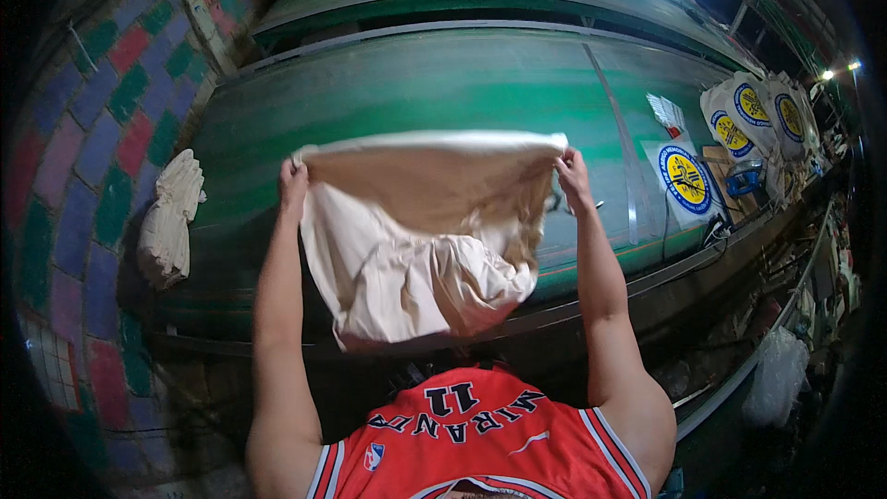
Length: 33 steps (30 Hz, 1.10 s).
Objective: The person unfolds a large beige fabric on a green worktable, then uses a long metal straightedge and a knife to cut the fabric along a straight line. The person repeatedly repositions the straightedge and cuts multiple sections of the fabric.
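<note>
A cream cloth bag point(407, 286) hangs stretched between my two hands, over the near side of the long green table point(268, 111). My left hand point(294, 187) grips its upper left corner. At the upper right corner, my right hand point(575, 177) is closed on the cloth in the same way. The bag's far edge is pulled nearly straight, and its mouth gapes so that the shaded inside shows. Its lower part sags in folds toward me, past the table's near edge. Slight blur lies on the far edge of the cloth.
A folded stack of cream cloth point(174, 217) lies at the table's left end. To the right are a white sheet with a round blue-and-yellow print point(684, 180), several printed bags point(739, 120) and a blue tool point(744, 177). A painted brick wall point(102, 166) borders the left.
</note>
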### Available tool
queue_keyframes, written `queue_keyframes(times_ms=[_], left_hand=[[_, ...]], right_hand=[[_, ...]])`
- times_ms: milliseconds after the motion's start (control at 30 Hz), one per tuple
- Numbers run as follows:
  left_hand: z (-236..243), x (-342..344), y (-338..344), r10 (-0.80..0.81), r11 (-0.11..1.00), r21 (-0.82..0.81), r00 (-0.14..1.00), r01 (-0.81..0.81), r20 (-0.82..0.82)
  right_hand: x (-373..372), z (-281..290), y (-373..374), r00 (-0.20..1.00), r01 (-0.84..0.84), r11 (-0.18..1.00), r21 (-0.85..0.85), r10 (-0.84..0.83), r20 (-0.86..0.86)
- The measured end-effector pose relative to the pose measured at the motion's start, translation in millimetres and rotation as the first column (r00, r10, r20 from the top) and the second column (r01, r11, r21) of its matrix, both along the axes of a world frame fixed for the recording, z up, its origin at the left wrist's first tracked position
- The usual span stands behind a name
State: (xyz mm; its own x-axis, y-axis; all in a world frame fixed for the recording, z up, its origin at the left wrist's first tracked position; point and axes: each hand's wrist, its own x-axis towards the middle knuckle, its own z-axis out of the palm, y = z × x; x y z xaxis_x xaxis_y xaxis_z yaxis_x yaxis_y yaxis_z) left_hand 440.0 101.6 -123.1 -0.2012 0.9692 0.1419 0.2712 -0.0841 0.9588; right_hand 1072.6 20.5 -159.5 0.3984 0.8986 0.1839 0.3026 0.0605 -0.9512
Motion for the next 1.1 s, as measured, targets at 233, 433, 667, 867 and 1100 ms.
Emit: queue_keyframes(times_ms=[233, 433, 667, 867, 1100], left_hand=[[-40, 60, -31, -0.359, 0.907, -0.338, 0.882, 0.252, -0.304], [-59, 127, -117, -0.619, 0.722, -0.465, 0.779, 0.513, -0.101], [7, 111, -173, -0.910, -0.403, -0.551, -0.255, 0.730, 0.327], [-11, 159, -164, -0.939, 0.266, -0.677, 0.343, 0.687, -0.021], [-47, 274, -195, -0.785, 0.527, -0.635, 0.610, 0.565, -0.107]], right_hand=[[-71, -31, -10, 0.787, -0.281, 0.861, -0.425, 0.460, 0.412], [-120, -58, -55, 0.598, -0.246, 0.831, -0.499, 0.535, 0.597], [-38, -15, -107, 0.748, -0.447, 0.710, -0.543, 0.630, 0.208], [-48, -19, -151, 0.879, 0.109, 0.829, -0.549, 0.178, 0.443], [-103, -32, -171, 0.974, -0.027, 0.913, -0.408, 0.116, 0.196]])
